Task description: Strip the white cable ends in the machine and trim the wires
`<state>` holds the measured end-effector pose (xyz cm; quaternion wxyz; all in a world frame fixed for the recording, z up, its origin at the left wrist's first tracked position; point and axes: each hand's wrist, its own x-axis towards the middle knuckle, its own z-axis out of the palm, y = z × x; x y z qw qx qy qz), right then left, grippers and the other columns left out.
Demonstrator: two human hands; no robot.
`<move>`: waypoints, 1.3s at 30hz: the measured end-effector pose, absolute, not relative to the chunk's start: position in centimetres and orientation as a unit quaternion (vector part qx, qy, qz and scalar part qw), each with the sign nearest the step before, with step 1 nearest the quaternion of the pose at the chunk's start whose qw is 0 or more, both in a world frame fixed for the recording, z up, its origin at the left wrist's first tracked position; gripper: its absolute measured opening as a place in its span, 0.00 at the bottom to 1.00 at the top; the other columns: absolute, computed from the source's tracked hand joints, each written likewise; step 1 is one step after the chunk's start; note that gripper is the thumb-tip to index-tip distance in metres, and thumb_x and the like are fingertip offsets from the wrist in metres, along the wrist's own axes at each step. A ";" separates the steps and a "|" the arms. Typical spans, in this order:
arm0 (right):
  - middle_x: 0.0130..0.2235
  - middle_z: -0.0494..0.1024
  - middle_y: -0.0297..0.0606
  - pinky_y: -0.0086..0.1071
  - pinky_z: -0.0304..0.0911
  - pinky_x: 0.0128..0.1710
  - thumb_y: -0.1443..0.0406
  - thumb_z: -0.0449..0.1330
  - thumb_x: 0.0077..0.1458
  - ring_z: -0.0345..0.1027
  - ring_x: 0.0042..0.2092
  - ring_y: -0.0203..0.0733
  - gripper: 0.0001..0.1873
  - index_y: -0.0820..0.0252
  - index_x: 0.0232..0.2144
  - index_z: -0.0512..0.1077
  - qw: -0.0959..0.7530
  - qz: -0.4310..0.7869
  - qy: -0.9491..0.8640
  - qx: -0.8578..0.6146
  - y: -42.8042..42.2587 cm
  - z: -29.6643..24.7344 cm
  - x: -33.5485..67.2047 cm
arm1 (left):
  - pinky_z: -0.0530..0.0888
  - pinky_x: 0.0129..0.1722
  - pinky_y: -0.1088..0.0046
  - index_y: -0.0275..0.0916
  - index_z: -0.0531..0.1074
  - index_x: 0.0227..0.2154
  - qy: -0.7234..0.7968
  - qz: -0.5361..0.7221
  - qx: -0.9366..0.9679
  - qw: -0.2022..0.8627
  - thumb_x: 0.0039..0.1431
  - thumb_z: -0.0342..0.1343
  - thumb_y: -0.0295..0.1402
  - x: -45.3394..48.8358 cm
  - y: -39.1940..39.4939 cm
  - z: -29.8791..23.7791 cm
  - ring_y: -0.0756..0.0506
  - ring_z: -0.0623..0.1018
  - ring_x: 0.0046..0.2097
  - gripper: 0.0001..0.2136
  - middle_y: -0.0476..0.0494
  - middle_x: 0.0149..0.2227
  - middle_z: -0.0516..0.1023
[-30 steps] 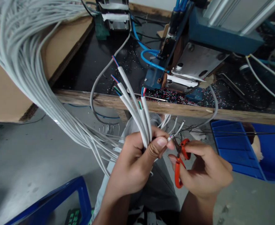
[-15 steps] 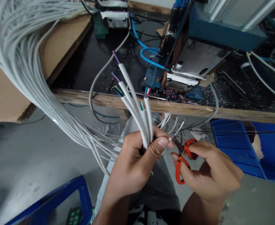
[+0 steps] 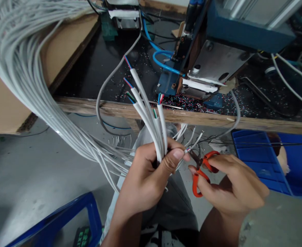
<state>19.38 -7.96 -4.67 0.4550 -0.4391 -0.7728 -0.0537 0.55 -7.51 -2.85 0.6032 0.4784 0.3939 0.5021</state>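
My left hand [image 3: 147, 178] is closed around a bunch of white cables [image 3: 151, 118] that stand up from the fist, their stripped ends showing red, blue and green cores. Its thumb and forefinger pinch one thin cable end [image 3: 187, 150] pointing right. My right hand [image 3: 230, 185] grips small orange-handled scissors [image 3: 201, 171], whose dark blades meet that pinched cable end. A large bundle of grey-white cables [image 3: 24, 68] sweeps down from the upper left into my lap.
A wooden bench edge [image 3: 217, 120] crosses the view. Behind it stands a blue machine [image 3: 217, 51] with blue air hoses amid coloured wire scraps. A blue crate [image 3: 269, 161] sits at the right, a blue stool [image 3: 63, 219] at the lower left, cardboard [image 3: 1, 103] at the left.
My right hand with the scissors has shifted slightly right and down, and the handles have spread a little. My left hand keeps the cable bunch in place.
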 end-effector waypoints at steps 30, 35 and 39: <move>0.28 0.81 0.33 0.36 0.68 0.25 0.69 0.71 0.55 0.75 0.26 0.40 0.09 0.56 0.35 0.74 0.445 -0.054 -0.782 -0.432 -7.8 -4.8 19.7 | 0.63 0.27 0.70 0.41 0.77 0.32 0.423 0.493 0.493 0.578 0.72 0.58 0.39 0.7 -7.4 -2.5 0.49 0.63 0.26 0.12 0.53 0.25 0.68; 0.27 0.81 0.33 0.35 0.69 0.25 0.70 0.71 0.54 0.74 0.25 0.39 0.10 0.58 0.35 0.74 0.449 -0.056 -0.782 -0.428 -7.7 -4.9 19.7 | 0.64 0.27 0.74 0.41 0.75 0.30 0.438 0.490 0.517 0.548 0.71 0.59 0.37 0.8 -7.3 -2.2 0.51 0.66 0.27 0.12 0.54 0.25 0.69; 0.27 0.81 0.33 0.35 0.69 0.25 0.70 0.71 0.54 0.74 0.26 0.40 0.09 0.58 0.35 0.74 0.443 -0.057 -0.782 -0.435 -7.8 -4.8 19.8 | 0.65 0.27 0.73 0.41 0.75 0.30 0.436 0.495 0.516 0.547 0.70 0.60 0.37 1.0 -7.3 -2.3 0.51 0.68 0.27 0.12 0.53 0.25 0.70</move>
